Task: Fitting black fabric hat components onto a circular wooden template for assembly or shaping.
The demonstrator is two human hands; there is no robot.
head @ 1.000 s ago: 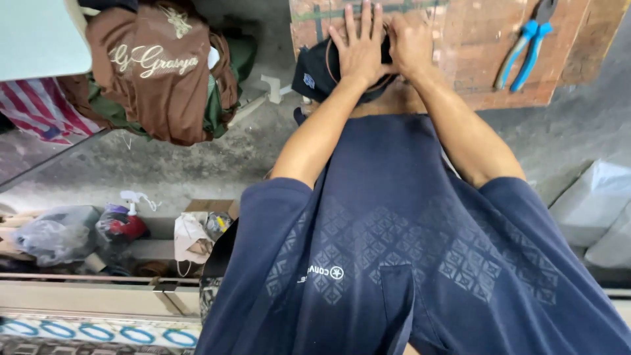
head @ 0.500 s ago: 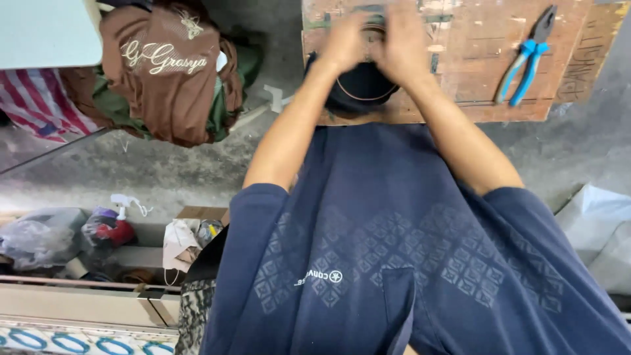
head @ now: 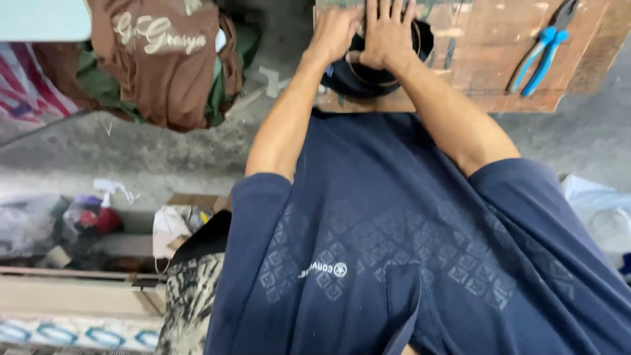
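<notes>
Both hands work a round black cap with a thin tan rim [head: 368, 75] on a worn wooden board [head: 486, 59] (blue-handled pliers [head: 542, 56] well right): right hand [head: 388, 36] flat on top, left hand [head: 334, 33] curled around its edge.

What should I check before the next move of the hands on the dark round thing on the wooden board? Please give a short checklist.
1. Left hand is on the dark round thing: ok, it rests at the thing's left edge.
2. Right hand is pressing flat on top: ok, fingers spread.
3. The thing lies fully on the wooden board: not ok, its lower left edge overhangs the board.
4. Blue-handled pliers are apart from both hands: ok, they lie to the right on the board.
5. Firmness of either hand's hold: cannot tell.
</notes>
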